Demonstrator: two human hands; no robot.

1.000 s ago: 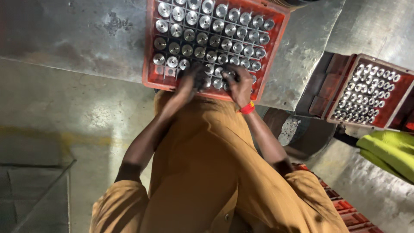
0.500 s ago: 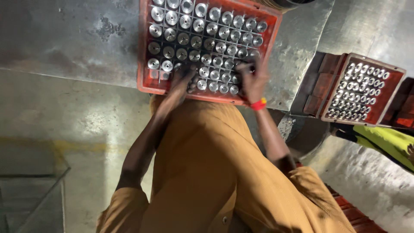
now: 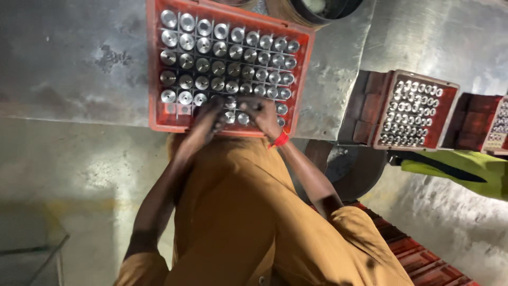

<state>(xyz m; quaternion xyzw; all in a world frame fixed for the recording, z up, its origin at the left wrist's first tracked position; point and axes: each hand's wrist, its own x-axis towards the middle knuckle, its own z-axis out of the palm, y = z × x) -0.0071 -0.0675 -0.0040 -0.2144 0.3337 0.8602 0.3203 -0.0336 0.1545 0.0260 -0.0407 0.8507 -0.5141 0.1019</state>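
Note:
A red plastic crate (image 3: 156, 63) lies on a grey metal surface, its grid cells holding several shiny metal cylinders (image 3: 218, 53). Both of my hands rest on the crate's near row. My left hand (image 3: 207, 121) is curled over the cylinders left of the middle. My right hand (image 3: 263, 115), with a red band at the wrist, has its fingers bunched on the cylinders just beside it. The fingers hide whatever they grip. Two cells at the near left corner hold no cylinder. My brown shirt fills the lower view.
A second red crate of metal cylinders (image 3: 415, 111) stands at the right, with a third (image 3: 497, 124) at the edge. A yellow-green sleeve (image 3: 465, 169) reaches in below them. Red crates (image 3: 418, 254) lie low right; a dark round container (image 3: 323, 8) sits beyond the crate.
My two hands have drawn closer together along the crate's near row, the right hand shifting left. The view has shifted, so the crate now sits lower in the picture.

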